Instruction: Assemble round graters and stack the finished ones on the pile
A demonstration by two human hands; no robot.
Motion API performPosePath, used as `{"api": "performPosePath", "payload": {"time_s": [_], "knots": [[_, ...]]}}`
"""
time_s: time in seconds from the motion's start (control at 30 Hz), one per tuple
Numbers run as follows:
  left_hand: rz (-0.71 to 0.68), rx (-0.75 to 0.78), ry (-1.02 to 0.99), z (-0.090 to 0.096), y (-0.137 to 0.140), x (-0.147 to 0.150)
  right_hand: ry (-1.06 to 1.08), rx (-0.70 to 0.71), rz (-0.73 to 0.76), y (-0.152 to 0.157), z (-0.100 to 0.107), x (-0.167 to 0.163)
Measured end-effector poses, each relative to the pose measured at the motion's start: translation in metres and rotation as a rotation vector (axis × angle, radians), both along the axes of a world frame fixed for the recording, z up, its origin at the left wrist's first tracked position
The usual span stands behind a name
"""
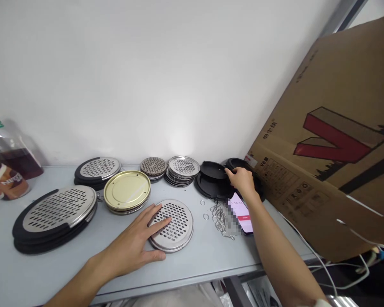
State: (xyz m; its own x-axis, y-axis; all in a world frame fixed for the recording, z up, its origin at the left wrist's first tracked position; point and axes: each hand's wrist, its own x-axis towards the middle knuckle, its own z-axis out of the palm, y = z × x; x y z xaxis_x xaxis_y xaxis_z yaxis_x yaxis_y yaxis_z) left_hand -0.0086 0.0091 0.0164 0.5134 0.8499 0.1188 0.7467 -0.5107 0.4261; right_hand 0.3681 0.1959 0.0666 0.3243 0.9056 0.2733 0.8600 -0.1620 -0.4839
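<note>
My left hand [137, 238] rests at the near side of a round perforated metal disc [176, 226], fingers spread, two of them lying on its top. Farther right, my right hand [241, 179] pinches the edge of a shallow black round lid [213, 170], which is tilted above other black round pieces [211, 187]. The right fingertips are partly hidden. Left of the perforated disc sits a stack of gold-coloured round lids [127, 189]. Behind it are a pile of silver perforated discs [183, 166] and a smaller brownish perforated disc [153, 165].
Black-rimmed perforated discs [59, 209] lie in stacks at the left, beside a plastic bottle [6, 157]. Metal rings and hooks [219, 219] lie near a lit phone [241, 213]. A large cardboard box [307, 179] leans at the right, with white cables [320, 256] below.
</note>
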Motion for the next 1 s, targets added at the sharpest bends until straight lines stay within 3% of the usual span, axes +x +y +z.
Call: {"api": "performPosePath", "payload": {"time_s": [0.17, 0.5, 0.67, 0.83, 1.0], "knots": [[-0.006, 0.031, -0.030, -0.005, 0.001, -0.002, 0.128, -0.053, 0.018, 0.015, -0.006, -0.004], [0.004, 0.057, -0.003, -0.006, 0.002, 0.002, 0.474, 0.081, -0.028, 0.026, -0.024, -0.002], [-0.006, 0.108, 0.034, -0.009, 0.002, 0.002, 0.626, 0.160, -0.053, 0.025, -0.021, -0.015], [-0.010, 0.182, 0.072, -0.019, 0.004, -0.001, 0.559, 0.355, -0.094, -0.006, 0.006, -0.013], [-0.020, 0.165, 0.029, -0.019, 0.005, -0.002, 0.497, 0.479, -0.045, -0.082, 0.029, -0.009]]}}
